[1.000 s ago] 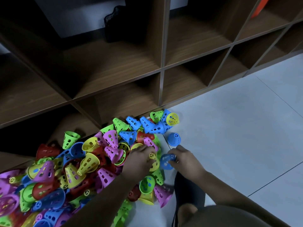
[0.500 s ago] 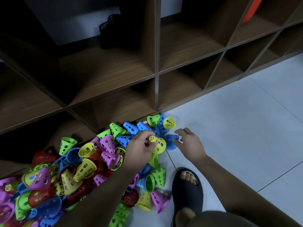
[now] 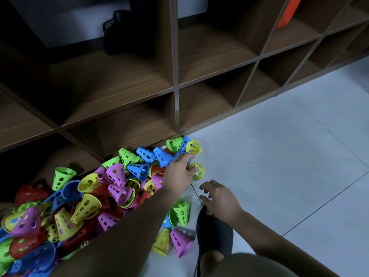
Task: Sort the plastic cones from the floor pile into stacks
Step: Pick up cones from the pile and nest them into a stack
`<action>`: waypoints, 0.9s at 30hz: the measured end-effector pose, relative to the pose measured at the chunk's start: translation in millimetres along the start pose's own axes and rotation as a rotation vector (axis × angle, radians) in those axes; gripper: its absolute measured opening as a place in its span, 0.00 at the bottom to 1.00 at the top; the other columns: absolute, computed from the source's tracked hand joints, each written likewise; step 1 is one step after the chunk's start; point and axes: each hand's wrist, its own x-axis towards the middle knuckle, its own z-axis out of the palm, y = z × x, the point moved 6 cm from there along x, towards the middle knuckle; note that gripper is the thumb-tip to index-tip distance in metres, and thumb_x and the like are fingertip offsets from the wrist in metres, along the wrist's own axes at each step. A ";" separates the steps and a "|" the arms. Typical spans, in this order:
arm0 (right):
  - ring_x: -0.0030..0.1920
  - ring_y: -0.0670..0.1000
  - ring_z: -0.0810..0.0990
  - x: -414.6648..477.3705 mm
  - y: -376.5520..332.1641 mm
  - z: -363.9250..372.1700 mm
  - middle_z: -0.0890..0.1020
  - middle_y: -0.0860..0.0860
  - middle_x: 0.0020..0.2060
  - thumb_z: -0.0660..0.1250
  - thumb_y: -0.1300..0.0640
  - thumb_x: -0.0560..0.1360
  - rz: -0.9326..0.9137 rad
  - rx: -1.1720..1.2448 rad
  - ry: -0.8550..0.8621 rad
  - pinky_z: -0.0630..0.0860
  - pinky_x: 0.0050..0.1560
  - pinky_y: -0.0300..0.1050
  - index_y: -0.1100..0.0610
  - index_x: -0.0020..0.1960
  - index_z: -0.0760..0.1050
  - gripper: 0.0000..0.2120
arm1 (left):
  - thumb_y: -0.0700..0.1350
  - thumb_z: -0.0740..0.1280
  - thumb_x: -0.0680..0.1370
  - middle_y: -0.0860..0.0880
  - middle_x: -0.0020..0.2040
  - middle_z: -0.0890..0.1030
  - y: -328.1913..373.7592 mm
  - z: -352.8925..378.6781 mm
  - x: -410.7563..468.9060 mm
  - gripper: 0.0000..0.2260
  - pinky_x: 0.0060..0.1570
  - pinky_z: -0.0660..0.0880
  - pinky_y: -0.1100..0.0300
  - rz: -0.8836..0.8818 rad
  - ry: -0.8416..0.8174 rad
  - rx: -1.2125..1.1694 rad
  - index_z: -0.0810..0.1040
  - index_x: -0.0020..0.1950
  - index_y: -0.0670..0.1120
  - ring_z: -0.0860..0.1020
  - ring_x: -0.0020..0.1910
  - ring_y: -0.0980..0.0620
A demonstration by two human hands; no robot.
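Pale floor tiles (image 3: 279,156) are crossed by thin dark joints, and a dark slipper (image 3: 215,230) is seen at the near edge. Just above it the right hand (image 3: 221,200) is held over the floor, its fingers (image 3: 207,184) spread and nothing gripped. To the left, the pile of plastic cones (image 3: 89,196) – red, blue, green, yellow and purple – is heaped on the floor against the shelf foot. Past it the left hand (image 3: 179,170) is stretched to a yellow cone (image 3: 198,172) lying on the tiles at the pile's right edge; its near rim is touched by the thumb, but whether it is pinched cannot be told. Beyond, a wooden shelf unit (image 3: 175,56) is divided into open compartments.
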 end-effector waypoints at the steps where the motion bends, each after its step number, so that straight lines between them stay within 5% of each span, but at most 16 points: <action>1: 0.44 0.46 0.82 -2.1 -1.7 3.6 0.80 0.45 0.50 0.71 0.51 0.77 -0.005 0.000 -0.018 0.79 0.47 0.46 0.49 0.60 0.79 0.12 | 0.52 0.75 0.78 0.54 0.57 0.82 -2.1 -0.3 -1.4 0.16 0.48 0.78 0.55 -0.012 -0.003 0.005 0.80 0.65 0.55 0.81 0.50 0.52; 13: 0.54 0.56 0.82 4.1 -48.0 75.8 0.75 0.47 0.63 0.67 0.49 0.79 -0.211 -0.174 -0.270 0.78 0.51 0.51 0.47 0.69 0.76 0.19 | 0.49 0.73 0.79 0.54 0.51 0.84 -77.8 -34.7 -114.2 0.10 0.45 0.80 0.56 -0.088 -0.089 0.115 0.80 0.60 0.53 0.84 0.46 0.52; 17: 0.56 0.55 0.82 10.9 -47.7 88.8 0.76 0.46 0.63 0.67 0.49 0.79 -0.212 -0.190 -0.295 0.80 0.53 0.51 0.46 0.69 0.76 0.18 | 0.53 0.72 0.78 0.54 0.56 0.85 -105.1 -25.1 -150.8 0.15 0.44 0.82 0.54 -0.134 -0.131 0.194 0.77 0.64 0.57 0.85 0.48 0.51; 22: 0.51 0.56 0.82 11.6 -38.9 85.0 0.78 0.48 0.55 0.67 0.50 0.81 -0.182 -0.182 -0.246 0.77 0.47 0.48 0.48 0.59 0.80 0.09 | 0.56 0.71 0.79 0.51 0.65 0.82 -120.8 -3.8 -164.7 0.26 0.57 0.80 0.54 -0.179 -0.231 0.295 0.71 0.76 0.54 0.83 0.59 0.47; 27: 0.47 0.54 0.81 3.4 -23.8 73.2 0.77 0.49 0.50 0.67 0.52 0.80 -0.157 -0.142 -0.187 0.72 0.42 0.46 0.51 0.53 0.80 0.05 | 0.55 0.70 0.77 0.53 0.68 0.79 -120.7 11.3 -160.1 0.27 0.67 0.73 0.52 -0.108 -0.298 0.434 0.73 0.76 0.54 0.75 0.69 0.47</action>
